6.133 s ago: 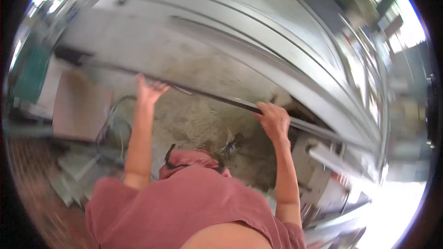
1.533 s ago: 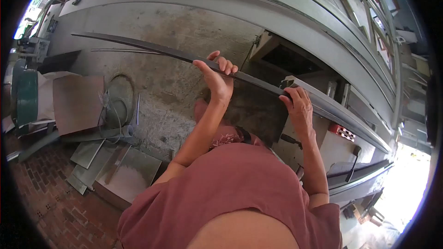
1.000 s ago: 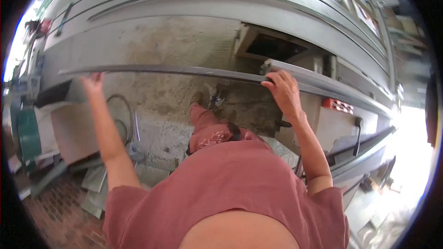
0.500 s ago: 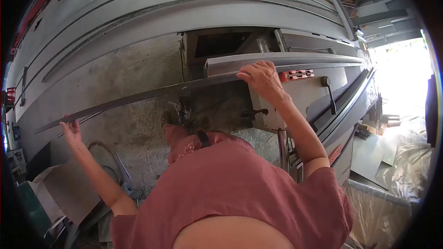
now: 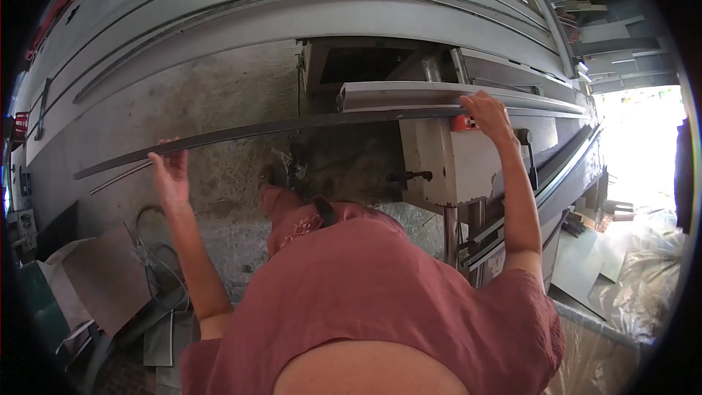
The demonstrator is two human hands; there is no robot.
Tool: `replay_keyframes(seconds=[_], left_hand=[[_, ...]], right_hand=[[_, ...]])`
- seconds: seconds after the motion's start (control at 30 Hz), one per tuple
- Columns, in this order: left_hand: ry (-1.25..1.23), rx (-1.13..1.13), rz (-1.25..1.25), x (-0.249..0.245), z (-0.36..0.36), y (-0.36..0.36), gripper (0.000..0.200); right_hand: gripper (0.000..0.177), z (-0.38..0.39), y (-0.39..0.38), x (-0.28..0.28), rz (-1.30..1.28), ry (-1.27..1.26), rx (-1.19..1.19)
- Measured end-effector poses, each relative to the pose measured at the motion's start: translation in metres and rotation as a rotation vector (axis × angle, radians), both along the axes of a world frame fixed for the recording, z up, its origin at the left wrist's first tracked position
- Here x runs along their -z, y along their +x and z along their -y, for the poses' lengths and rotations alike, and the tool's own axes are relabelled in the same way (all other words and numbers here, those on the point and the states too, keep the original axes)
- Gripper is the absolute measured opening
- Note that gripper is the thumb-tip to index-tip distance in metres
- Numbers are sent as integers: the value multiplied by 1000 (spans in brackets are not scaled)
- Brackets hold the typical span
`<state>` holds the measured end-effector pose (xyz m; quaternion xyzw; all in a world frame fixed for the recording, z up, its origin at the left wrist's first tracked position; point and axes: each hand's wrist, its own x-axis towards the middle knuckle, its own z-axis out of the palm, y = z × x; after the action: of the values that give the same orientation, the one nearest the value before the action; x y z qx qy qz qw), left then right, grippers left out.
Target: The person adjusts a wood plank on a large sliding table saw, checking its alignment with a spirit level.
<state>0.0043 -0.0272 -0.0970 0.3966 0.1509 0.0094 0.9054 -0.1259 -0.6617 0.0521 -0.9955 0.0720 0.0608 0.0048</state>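
Observation:
A long, thin dark strip (image 5: 278, 126) runs across the view from the far left to the bench on the right. Near its left end, my left hand (image 5: 171, 168) holds it from below, fingers on the far side and thumb near the edge. My right hand (image 5: 488, 113) is closed over the strip farther right, above a red tool part (image 5: 463, 123) that it partly covers. Just behind the strip lies a light metal channel (image 5: 395, 88), with its open end at the left.
Long grey metal sheets (image 5: 285, 18) span the back. A worn cream machine body (image 5: 431, 157) with a black-handled lever (image 5: 529, 152) stands at the right. Bent sheet pieces (image 5: 106, 278) lie at lower left, and plastic wrap (image 5: 643, 271) at lower right.
Both hands have moved to the right. My left hand has also risen in view, and the strip's left end has shifted right and up. My right hand now covers part of the red piece.

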Motion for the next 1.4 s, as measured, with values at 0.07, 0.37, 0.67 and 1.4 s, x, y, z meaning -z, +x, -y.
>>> replay_keyframes(seconds=[0.07, 0.37, 0.67, 1.4], left_hand=[[3, -1, -10, -13, 32, -14, 49], [-71, 50, -6, -30, 117, -51, 47], [-242, 178, -32, -36, 191, -83, 39], [308, -561, -157, -15, -9, -32, 78]], right_hand=[[50, 33, -3, 12, 2, -4, 66], [58, 99, -6, 6, -129, -43, 155], [29, 18, 9, -25, 217, -51, 100], [28, -135, 18, 18, 287, 69, -300]])
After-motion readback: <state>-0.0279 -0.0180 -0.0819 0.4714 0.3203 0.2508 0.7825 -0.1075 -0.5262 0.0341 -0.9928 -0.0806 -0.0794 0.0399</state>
